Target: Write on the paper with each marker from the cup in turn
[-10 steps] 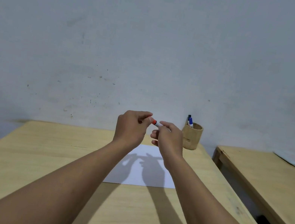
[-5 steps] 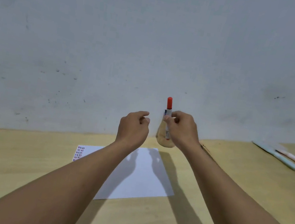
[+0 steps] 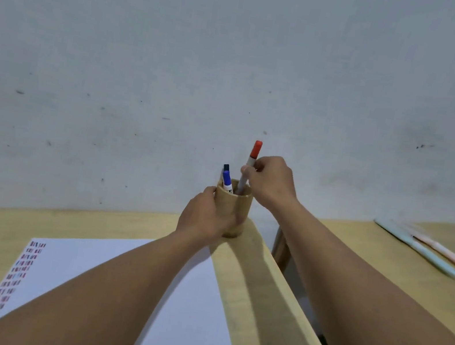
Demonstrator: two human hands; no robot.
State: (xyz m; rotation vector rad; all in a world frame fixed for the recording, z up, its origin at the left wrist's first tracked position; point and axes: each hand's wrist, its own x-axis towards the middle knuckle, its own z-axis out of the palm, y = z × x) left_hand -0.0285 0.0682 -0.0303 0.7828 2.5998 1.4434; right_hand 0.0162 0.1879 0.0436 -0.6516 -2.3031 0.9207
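Observation:
A wooden cup stands at the far right corner of the table. My left hand wraps around its left side. My right hand pinches a red-capped marker upright, its lower end inside the cup. A blue-capped marker and a black-capped marker lean in the cup. The white paper lies on the table under my left forearm, with columns of small coloured marks along its left edge.
A second wooden table stands to the right across a narrow gap, with a pale blue pen and a pink pen lying on it. A grey wall rises directly behind both tables.
My right hand carried the capped red marker from in front of me to the cup and lowered its end inside. My left hand let go of the marker and took hold of the cup.

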